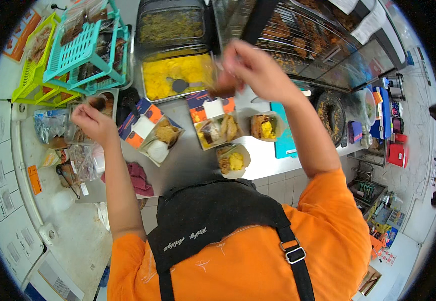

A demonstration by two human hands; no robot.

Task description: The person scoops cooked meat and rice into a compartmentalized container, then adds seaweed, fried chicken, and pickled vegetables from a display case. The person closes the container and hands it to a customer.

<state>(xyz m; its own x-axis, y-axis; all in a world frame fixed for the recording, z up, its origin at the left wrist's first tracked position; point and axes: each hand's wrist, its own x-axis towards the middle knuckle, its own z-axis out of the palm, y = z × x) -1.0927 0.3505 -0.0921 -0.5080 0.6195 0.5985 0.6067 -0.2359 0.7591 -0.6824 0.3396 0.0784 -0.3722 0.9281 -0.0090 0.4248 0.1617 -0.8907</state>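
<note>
My right hand (252, 71), its fingers curled and smeared by motion, is above the tray of yellow rice (163, 74). A blurred reddish-brown thing shows just under its fingers; I cannot make out its kind. At the left, my left hand (91, 120) has its fingers pinched together beside a metal container (109, 95) with dark contents; whatever it holds is too small to name. Between my arms stand two orange-and-purple food boxes, the left box (140, 131) with white rice and fried food, the middle box (212, 108) with fried pieces. Two smaller paper boxes, an upper one (278, 125) and a lower one (243, 168), hold yellow rice.
Turquoise and lime baskets (77, 55) with packets stand at the far left. A black tray of greenish food (170, 30) is at the back. The glass display case (323, 45) holds fried food on racks. A maroon cloth (139, 179) and a turquoise board (284, 143) lie on the counter.
</note>
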